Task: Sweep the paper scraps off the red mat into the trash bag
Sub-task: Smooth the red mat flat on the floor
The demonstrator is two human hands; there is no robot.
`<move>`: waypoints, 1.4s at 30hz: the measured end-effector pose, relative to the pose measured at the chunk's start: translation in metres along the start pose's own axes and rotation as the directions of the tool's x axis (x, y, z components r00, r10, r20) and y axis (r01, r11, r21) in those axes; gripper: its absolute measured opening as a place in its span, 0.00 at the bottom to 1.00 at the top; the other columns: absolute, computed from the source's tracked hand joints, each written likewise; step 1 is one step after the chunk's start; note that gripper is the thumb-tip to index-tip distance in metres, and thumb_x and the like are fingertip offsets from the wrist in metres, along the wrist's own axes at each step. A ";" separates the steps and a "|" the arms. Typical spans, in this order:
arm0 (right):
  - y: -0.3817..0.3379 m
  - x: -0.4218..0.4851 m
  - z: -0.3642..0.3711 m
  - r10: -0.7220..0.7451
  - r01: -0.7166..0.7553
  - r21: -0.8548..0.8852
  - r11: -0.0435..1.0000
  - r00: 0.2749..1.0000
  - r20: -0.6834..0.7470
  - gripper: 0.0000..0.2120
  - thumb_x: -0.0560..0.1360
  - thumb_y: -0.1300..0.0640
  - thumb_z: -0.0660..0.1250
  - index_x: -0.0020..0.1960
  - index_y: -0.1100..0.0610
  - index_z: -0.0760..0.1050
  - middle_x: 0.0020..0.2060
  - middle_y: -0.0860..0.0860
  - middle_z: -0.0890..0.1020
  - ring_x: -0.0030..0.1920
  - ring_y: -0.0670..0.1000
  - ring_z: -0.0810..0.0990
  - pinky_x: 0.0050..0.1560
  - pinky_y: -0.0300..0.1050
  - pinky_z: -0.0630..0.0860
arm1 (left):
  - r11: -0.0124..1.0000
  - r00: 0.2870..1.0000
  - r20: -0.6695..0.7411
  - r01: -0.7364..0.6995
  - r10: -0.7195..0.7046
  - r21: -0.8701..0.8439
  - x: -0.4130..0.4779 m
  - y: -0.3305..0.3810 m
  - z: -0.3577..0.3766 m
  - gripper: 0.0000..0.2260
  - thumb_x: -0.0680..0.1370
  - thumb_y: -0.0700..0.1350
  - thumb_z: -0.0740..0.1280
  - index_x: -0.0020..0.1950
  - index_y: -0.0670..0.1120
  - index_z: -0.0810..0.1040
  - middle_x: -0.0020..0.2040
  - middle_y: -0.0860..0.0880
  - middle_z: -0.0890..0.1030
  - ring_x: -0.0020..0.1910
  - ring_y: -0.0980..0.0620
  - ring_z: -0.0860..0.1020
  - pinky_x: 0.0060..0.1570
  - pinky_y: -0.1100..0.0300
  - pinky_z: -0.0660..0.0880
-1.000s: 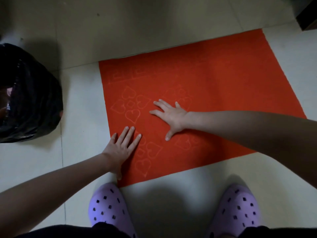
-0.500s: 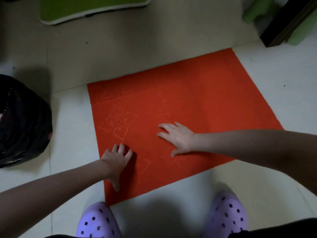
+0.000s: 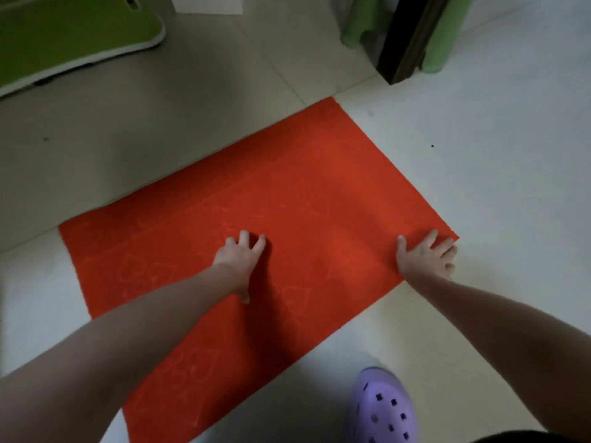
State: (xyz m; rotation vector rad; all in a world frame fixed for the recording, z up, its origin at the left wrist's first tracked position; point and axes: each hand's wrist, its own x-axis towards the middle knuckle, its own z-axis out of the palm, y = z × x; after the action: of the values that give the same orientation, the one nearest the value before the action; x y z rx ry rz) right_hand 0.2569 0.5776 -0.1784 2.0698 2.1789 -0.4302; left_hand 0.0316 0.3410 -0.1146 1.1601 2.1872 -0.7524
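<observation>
Tiled floor (image 3: 486,161), red mat (image 3: 319,193), left hand (image 3: 240,258) mid-mat, right hand (image 3: 422,254) at corner

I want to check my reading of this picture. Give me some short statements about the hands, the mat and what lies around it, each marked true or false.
1. The left hand and the right hand both rest on the red mat. True.
2. The right hand lies at the middle of the mat. False: it is at the mat's right corner, and the left hand is nearer the middle.
3. A black trash bag stands beside the mat. False: no bag is in view.
4. Exactly one purple shoe is in view. True.
5. Many paper scraps lie on the mat. False: none can be seen on it.
</observation>
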 end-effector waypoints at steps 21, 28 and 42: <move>-0.295 0.106 -0.001 -0.579 0.591 -0.033 0.806 0.800 0.156 0.28 0.78 0.43 0.54 0.76 0.48 0.55 0.76 0.50 0.56 0.75 0.58 0.54 0.70 0.67 0.56 | 0.923 0.981 -0.014 0.179 -0.195 -0.339 0.071 -0.058 -0.032 0.62 0.55 0.59 0.81 0.77 0.53 0.44 0.75 0.41 0.49 0.73 0.40 0.54 0.62 0.49 0.71; -0.336 0.146 -0.016 -0.442 0.466 -0.099 0.879 0.876 0.193 0.34 0.75 0.39 0.55 0.77 0.50 0.52 0.77 0.47 0.54 0.75 0.59 0.50 0.69 0.62 0.57 | 0.901 0.981 -0.010 0.174 -0.193 -0.396 0.077 -0.059 -0.025 0.62 0.56 0.57 0.82 0.77 0.53 0.42 0.76 0.42 0.45 0.74 0.40 0.50 0.64 0.50 0.71; -0.346 -0.135 0.038 -0.742 0.907 -0.319 0.275 0.411 0.530 0.49 0.66 0.36 0.72 0.75 0.59 0.55 0.74 0.62 0.58 0.72 0.64 0.62 0.65 0.57 0.68 | 0.342 0.644 0.302 0.678 -0.703 -0.650 0.019 -0.223 0.084 0.59 0.58 0.69 0.74 0.78 0.43 0.50 0.74 0.39 0.57 0.73 0.37 0.57 0.69 0.43 0.61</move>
State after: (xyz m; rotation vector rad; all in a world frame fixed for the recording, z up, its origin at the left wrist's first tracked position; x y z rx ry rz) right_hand -0.0812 0.4261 -0.1327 0.3347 2.5748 -0.0582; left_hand -0.1509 0.1883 -0.1374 -0.2479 2.6014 -0.0581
